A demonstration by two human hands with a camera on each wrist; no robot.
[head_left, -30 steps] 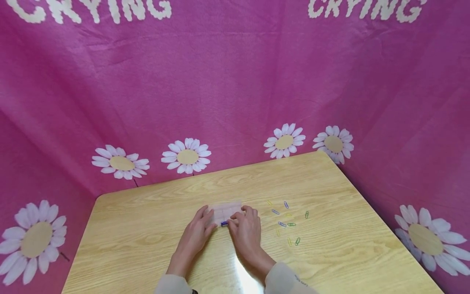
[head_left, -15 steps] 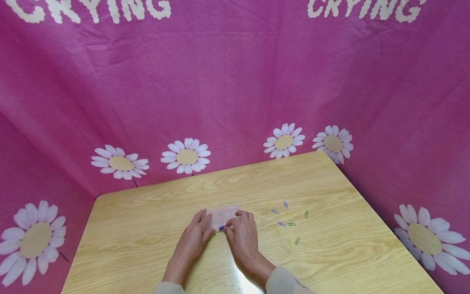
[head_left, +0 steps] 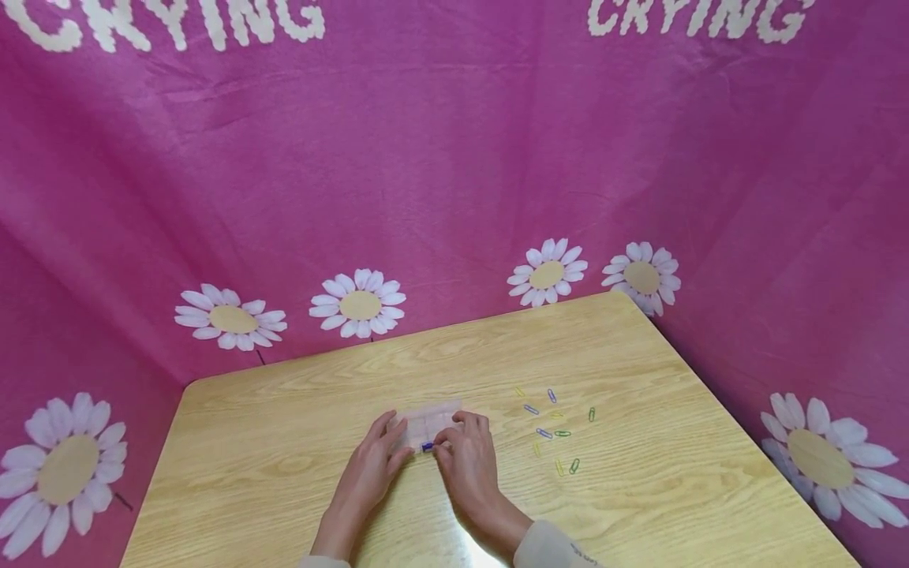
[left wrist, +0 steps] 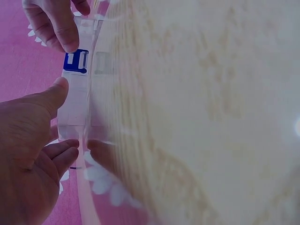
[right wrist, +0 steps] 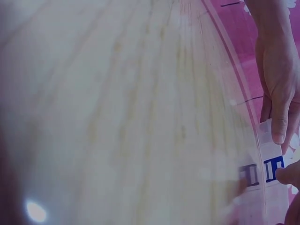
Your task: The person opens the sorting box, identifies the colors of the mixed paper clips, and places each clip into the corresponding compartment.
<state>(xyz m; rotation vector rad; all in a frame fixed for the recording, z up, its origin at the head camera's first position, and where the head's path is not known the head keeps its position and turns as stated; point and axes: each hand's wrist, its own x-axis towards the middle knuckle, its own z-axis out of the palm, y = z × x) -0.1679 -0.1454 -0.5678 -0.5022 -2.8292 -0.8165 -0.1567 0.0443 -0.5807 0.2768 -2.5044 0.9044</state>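
Observation:
A clear plastic box (head_left: 435,418) with a blue latch (head_left: 427,447) on its near side lies on the table between both hands. My left hand (head_left: 369,465) grips its left end, thumb on the front face and fingers round the end, as the left wrist view shows. My right hand (head_left: 470,465) holds the box's right part, its thumb pressed at the edge of the blue latch (right wrist: 273,169). In the left wrist view, a right-hand digit touches the top of that latch (left wrist: 76,61). Parts of the box are hidden behind the fingers.
Several loose paper clips in yellow, blue and green, such as a green paper clip (head_left: 574,466), lie to the right of the right hand. The wood-grain table (head_left: 284,442) is bordered by a pink curtain (head_left: 440,173) with printed daisies.
Both hands and the box have shifted slightly toward the person and a little left. The right thumb stays at the blue latch, and the paper clips lie as before.

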